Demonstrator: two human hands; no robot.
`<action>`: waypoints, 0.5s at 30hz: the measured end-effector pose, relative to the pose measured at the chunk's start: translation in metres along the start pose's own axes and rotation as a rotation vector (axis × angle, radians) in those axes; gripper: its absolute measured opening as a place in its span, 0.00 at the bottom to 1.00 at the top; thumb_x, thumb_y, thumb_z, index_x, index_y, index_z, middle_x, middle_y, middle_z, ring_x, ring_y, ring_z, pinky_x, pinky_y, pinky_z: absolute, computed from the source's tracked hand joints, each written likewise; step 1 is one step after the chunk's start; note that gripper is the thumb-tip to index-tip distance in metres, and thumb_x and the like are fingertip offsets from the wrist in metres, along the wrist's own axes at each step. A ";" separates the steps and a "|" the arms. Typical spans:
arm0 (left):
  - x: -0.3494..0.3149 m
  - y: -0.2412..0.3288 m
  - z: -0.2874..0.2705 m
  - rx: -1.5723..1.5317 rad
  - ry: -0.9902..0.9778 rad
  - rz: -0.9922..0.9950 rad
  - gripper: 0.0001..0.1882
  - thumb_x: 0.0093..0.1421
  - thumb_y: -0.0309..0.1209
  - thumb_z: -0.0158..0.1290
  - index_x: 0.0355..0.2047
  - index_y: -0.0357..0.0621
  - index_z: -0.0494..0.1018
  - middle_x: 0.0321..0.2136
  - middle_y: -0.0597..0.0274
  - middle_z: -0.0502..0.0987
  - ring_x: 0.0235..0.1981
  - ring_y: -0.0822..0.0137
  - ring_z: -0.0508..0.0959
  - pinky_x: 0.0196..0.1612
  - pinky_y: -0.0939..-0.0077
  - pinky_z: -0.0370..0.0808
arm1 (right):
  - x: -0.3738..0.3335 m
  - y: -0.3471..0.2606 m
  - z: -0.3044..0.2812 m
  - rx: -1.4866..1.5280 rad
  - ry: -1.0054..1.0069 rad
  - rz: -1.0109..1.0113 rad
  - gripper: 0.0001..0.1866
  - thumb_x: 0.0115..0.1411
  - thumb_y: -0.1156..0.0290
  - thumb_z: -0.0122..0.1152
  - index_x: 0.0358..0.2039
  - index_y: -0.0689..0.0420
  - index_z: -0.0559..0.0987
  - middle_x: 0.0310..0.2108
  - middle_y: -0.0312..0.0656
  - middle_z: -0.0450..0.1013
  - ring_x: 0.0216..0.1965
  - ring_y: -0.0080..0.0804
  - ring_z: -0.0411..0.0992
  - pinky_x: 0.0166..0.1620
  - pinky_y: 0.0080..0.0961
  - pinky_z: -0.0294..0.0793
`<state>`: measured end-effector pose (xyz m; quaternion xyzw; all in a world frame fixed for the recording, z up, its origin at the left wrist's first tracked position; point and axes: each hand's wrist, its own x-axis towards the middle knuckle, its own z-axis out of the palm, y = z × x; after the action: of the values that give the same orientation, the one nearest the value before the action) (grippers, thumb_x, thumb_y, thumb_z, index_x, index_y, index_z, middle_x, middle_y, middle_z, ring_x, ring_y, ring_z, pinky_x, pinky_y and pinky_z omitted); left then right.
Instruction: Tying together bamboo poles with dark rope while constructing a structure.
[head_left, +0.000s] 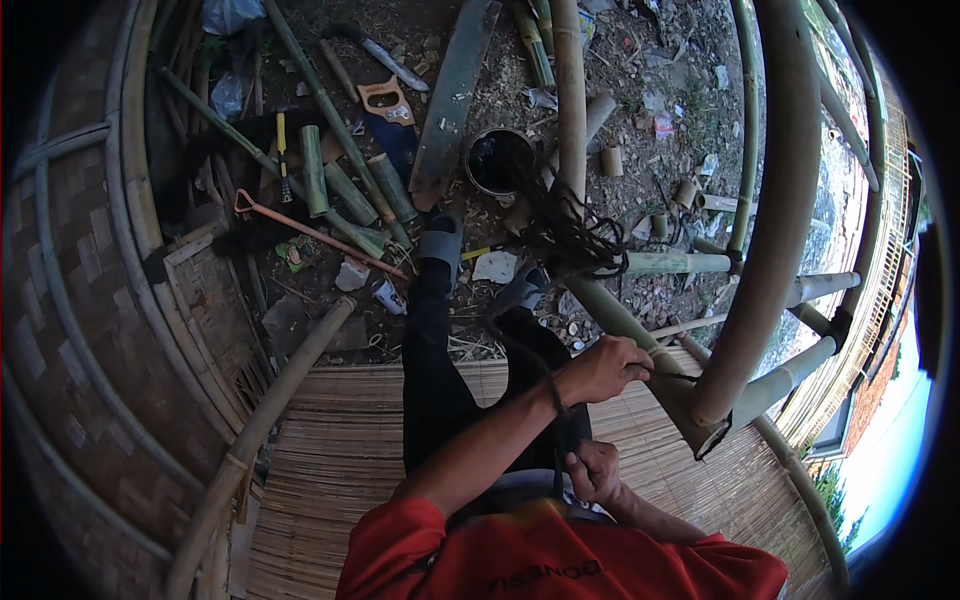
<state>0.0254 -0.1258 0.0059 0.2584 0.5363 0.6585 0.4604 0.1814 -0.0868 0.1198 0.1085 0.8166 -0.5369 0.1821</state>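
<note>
One rough, dark-brown fibre cord (556,393) crosses L forearm (480,450) into R hand (597,471), fist closed round it; L hand (605,369) clenched near thick greenish-tan bamboo pole (615,314), contents unclear.

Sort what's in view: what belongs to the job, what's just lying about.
Seemingly part of the job:
dark cord, at the right hand
sloping bamboo beam, beside the curled left hand
bundle of dark strands, probably

Apparently just lying about, untouched:
handsaw
yellow-handled hammer
thin orange rod with a loop handle
white cup
plastic bag
</note>
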 end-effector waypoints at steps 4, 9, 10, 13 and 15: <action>0.025 -0.034 -0.014 -0.056 -0.062 0.050 0.10 0.63 0.32 0.61 0.41 0.39 0.83 0.32 0.50 0.79 0.36 0.48 0.81 0.41 0.60 0.78 | 0.047 0.160 0.090 -0.392 -0.110 0.296 0.09 0.62 0.67 0.61 0.38 0.59 0.80 0.36 0.56 0.78 0.35 0.59 0.78 0.36 0.50 0.77; 0.037 -0.082 -0.014 -0.359 -0.120 0.135 0.10 0.60 0.27 0.62 0.40 0.36 0.82 0.33 0.48 0.78 0.35 0.48 0.81 0.39 0.59 0.78 | 0.218 0.345 0.208 -0.399 0.130 0.688 0.12 0.62 0.68 0.57 0.45 0.58 0.79 0.43 0.56 0.77 0.41 0.61 0.78 0.45 0.53 0.78; 0.044 -0.083 -0.008 -0.444 -0.117 0.185 0.10 0.58 0.26 0.62 0.39 0.35 0.81 0.33 0.48 0.78 0.35 0.48 0.81 0.38 0.59 0.78 | 0.231 0.388 0.211 -0.465 0.095 0.667 0.15 0.63 0.68 0.56 0.49 0.57 0.78 0.48 0.55 0.76 0.45 0.59 0.77 0.48 0.52 0.77; 0.052 -0.091 -0.014 -0.294 -0.186 0.258 0.07 0.56 0.24 0.60 0.35 0.34 0.78 0.33 0.48 0.75 0.32 0.50 0.82 0.34 0.63 0.79 | 0.284 0.451 0.243 -0.674 0.039 0.420 0.22 0.64 0.69 0.51 0.59 0.55 0.73 0.59 0.50 0.72 0.59 0.52 0.71 0.58 0.48 0.73; 0.058 -0.100 -0.007 -0.220 -0.216 0.328 0.04 0.55 0.22 0.60 0.30 0.34 0.78 0.35 0.46 0.78 0.32 0.53 0.84 0.37 0.63 0.82 | 0.298 0.486 0.249 -0.968 0.097 0.201 0.24 0.64 0.70 0.51 0.61 0.54 0.73 0.59 0.47 0.73 0.63 0.47 0.68 0.61 0.47 0.70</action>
<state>0.0265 -0.0782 -0.0993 0.3594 0.3597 0.7476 0.4272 0.1366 -0.1261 -0.4999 0.1148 0.9651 -0.0703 0.2245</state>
